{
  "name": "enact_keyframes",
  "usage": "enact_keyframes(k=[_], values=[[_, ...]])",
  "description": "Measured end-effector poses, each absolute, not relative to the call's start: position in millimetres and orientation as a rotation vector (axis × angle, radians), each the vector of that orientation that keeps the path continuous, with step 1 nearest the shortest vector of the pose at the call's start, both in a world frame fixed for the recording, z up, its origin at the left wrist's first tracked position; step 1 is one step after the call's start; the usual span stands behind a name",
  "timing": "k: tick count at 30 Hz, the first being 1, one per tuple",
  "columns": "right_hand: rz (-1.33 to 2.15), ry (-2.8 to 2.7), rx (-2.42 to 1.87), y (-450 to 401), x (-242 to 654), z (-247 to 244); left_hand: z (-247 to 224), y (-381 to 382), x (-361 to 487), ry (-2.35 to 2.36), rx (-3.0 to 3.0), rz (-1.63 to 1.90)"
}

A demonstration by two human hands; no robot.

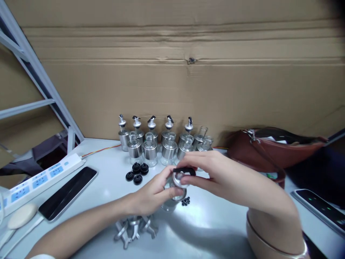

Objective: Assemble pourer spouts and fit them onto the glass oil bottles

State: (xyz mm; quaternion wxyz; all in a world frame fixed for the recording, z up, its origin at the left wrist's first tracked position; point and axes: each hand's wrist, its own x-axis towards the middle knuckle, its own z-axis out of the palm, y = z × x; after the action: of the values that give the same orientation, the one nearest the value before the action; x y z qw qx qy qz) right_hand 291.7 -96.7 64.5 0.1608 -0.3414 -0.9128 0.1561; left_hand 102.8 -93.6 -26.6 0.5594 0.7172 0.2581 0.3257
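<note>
My left hand (152,196) is wrapped around a glass oil bottle (169,206) with a metal band, low over the table. On the bottle's mouth sits a silver pourer spout (179,177) with a black flap (185,170). The fingers of my right hand (202,167) close on this spout from above; whether it is fully seated is hidden. Just right of the bottle lie several small black rings (185,201). Black rubber stoppers (137,168) are grouped beyond my left hand. Several silver spout pieces (135,227) lie nearer me, partly behind my left forearm.
Behind my hands stand bottles (150,153), the back ones mostly topped with spouts. A power strip (40,181) and a phone (68,192) lie left. A brown bag (275,149) and a dark panelled device (318,205) are right. Cardboard (172,90) rises behind.
</note>
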Motion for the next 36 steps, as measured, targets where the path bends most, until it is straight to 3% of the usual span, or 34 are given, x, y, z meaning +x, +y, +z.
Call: enact_keyframes(k=[19,23,36], values=[[0.309,-2.589,-1.088,-105,288,42,-44,-93,101,0.532,1.639,0.779],[0.131,-2.549,-1.203,-108,284,38,-44,-93,100,0.570,1.724,0.774],[-0.117,-2.619,-0.921,-111,280,41,-43,-93,103,0.519,1.893,0.861]])
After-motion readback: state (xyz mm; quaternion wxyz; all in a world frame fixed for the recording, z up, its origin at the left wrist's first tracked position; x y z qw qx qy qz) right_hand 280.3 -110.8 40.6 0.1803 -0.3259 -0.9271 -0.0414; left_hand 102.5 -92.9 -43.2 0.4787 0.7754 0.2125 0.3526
